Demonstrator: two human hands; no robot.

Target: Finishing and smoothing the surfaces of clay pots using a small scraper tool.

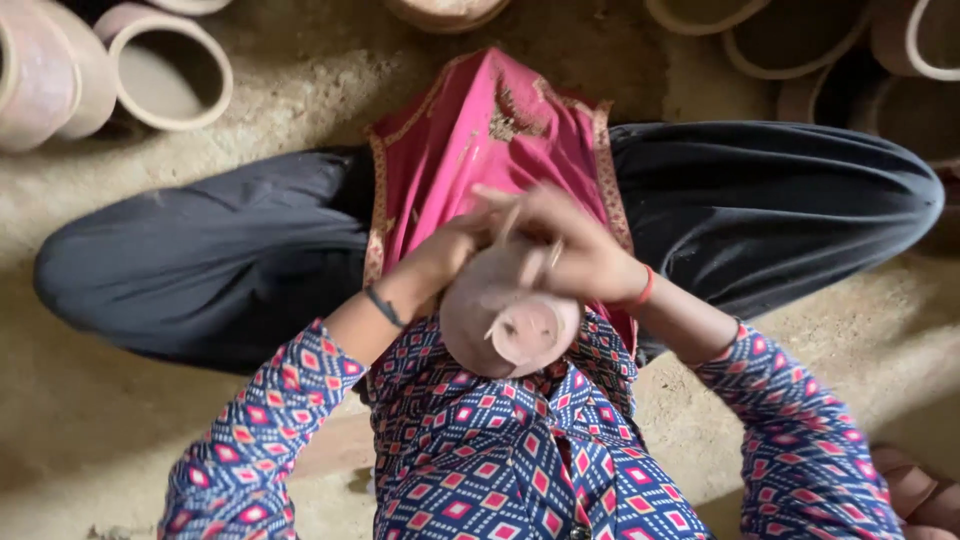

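Head view | clay piggy bank [505, 315] held over the lap | left hand [450, 250] and right hand [575, 250] both clasped around it | best kept steady, pressure light, snout toward the body

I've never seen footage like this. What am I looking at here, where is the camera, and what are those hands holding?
There is no machine here: a person works with two bare hands, and the single picture comes from a camera worn on that person's head, looking straight down. You see patterned sleeves, crossed legs in dark trousers and a pink cloth spread over the lap. The left hand and the right hand together hold a small round clay pot, pinkish brown, tilted with its narrow end toward the camera. The right hand's fingers also seem to hold a thin stick against it, though that is blurred. The person sits on a dusty earthen floor. More clay pots stand along the top edge.
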